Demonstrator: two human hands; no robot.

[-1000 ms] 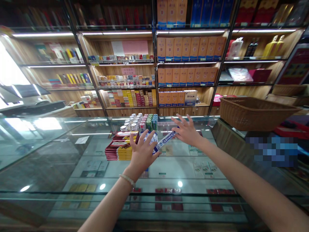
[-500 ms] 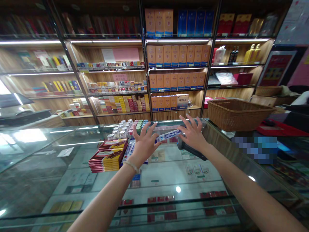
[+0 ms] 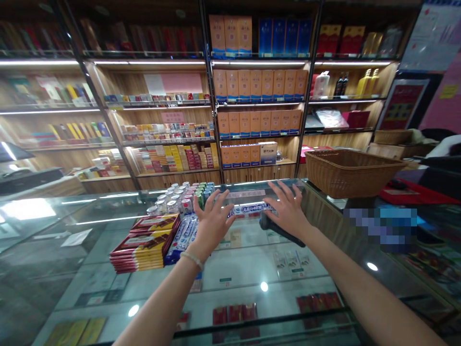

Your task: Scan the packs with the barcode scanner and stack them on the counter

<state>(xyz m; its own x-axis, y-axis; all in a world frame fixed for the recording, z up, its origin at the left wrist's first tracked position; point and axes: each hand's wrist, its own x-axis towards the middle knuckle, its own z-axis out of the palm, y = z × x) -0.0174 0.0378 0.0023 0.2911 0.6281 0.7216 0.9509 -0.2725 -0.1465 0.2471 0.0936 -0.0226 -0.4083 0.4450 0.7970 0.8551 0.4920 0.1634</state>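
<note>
While red-and-yellow packets [image 3: 146,242] sit stacked at left on the glass desk [image 3: 245,259], the left hand [image 3: 214,222], fingers spread, pinches the left end of a blue-and-white stick pack [image 3: 249,209]. The right hand [image 3: 288,210], likewise fanned, pinches its right end, near a dark handle [image 3: 283,232].

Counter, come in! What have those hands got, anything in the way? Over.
Left hand, right hand: pinching opposite ends of one blue packet. Packet: roughly level, over the glass counter. Possible obstacle: dark device, partly behind right hand.
</note>
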